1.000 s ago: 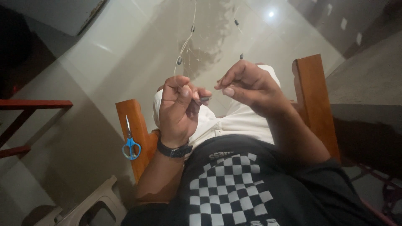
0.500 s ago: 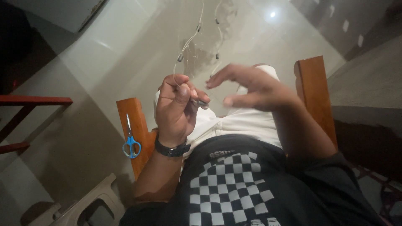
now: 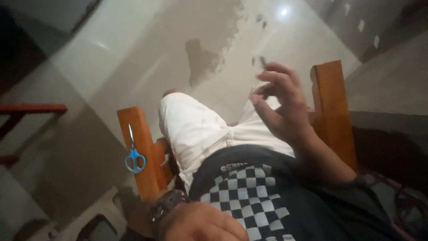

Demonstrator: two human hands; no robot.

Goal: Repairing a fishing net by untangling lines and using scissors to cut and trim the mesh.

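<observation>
Two hands up: right hand (image 3: 281,105) raised, fingers loosely curled, pinching something small and blurred at the fingertips (image 3: 261,62); left hand (image 3: 200,223) low, grip unclear. Scissors (image 3: 133,154) lie nearer left, blades pointing away.

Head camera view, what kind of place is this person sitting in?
Probably a room in a home: a glossy tiled floor, a wooden armchair with blue-handled scissors on its arm, and a pale plastic stool.

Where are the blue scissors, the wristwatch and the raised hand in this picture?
blue scissors (image 3: 134,159): head view, on the blue handle loops, lying on the wooden armrest.
wristwatch (image 3: 166,204): head view, on the dark band at the left wrist.
right hand (image 3: 285,107): head view, on the palm, fingers loosely curled.
</observation>
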